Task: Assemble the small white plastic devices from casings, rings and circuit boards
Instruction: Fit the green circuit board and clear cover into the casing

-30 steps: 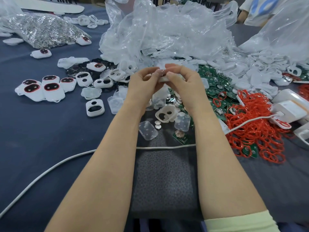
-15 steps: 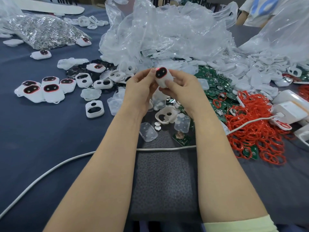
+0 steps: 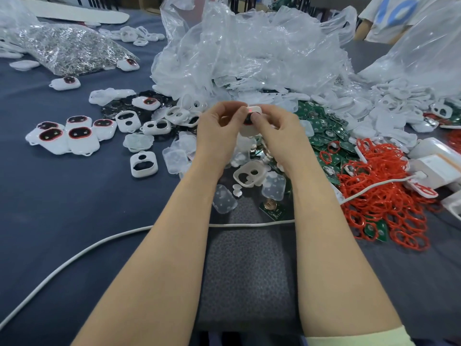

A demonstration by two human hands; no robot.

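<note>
My left hand [image 3: 219, 128] and my right hand [image 3: 277, 131] meet above the table's middle and both pinch one small white device [image 3: 250, 121]. A red light glows on its upper face. My right thumb presses its dark window. Several finished devices [image 3: 67, 137] with red-ringed dark windows lie in a cluster at the left. An empty white casing [image 3: 144, 164] lies to the left of my arms, another casing [image 3: 249, 174] just below my hands. Green circuit boards [image 3: 326, 131] and a heap of red rings [image 3: 379, 196] lie to the right.
Crumpled clear plastic bags [image 3: 249, 51] pile up behind my hands. A bag of small metal parts [image 3: 69, 46] sits at the back left. A white cable [image 3: 99, 243] crosses the blue cloth under my forearms. White boxes [image 3: 439, 161] stand at the right edge. Another person [image 3: 384, 18] sits at the far right.
The device, held upright with its dark window facing me half a second ago, is now tipped flatter and lower. My right thumb has moved onto the window and a red light shows.
</note>
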